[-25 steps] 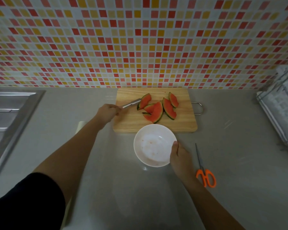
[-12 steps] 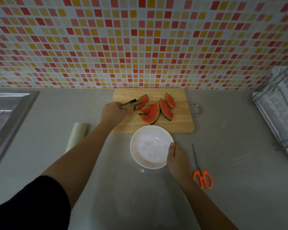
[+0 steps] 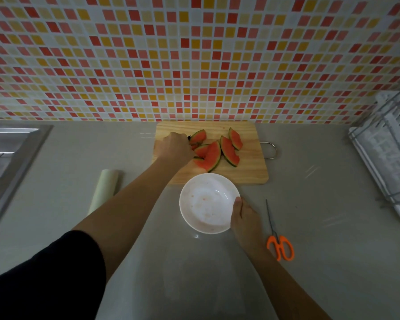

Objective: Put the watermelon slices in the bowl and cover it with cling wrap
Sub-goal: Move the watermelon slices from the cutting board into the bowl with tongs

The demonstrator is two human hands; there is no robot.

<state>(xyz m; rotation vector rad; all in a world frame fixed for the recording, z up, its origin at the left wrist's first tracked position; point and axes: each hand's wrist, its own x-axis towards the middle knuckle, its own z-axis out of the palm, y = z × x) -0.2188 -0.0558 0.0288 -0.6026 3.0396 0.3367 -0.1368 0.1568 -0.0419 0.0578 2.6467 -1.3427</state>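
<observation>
Reaching: left hand (image 3: 176, 147) is out over the wooden cutting board (image 3: 245, 174), at the left edge of the watermelon slices (image 3: 214, 150).
Slices: a cluster of rind-edged wedges, all on the board, none in the bowl yet; they lie immediately right of the left hand, the nearest ones touching or partly hidden by its fingers.
Long axis: the wedges mostly run from the far side of the board toward the person, fanned and overlapping.
Nearer hand: the left, by a wide margin; the right hand sits well back from the fruit, on the near side.
Left grip: curled, knuckles up. A dark bit shows just past the fingers, too little to name. Whether the fingers have closed on a slice or on some utensil I cannot tell.
Right grip: right hand (image 3: 244, 215) pinches the near-right rim of the white bowl (image 3: 194, 218), thumb over the edge, steadying it.
Bowl: empty apart from faint pink smears; it sits just this side of the board, so from the left hand it lies back toward the person and slightly right.
Coming move, as I judge it: a short carry from board to bowl.
Further out: cling wrap roll (image 3: 104, 190) lies left of the left forearm; orange-handled scissors (image 3: 278, 244) lie right of the right hand.
</observation>
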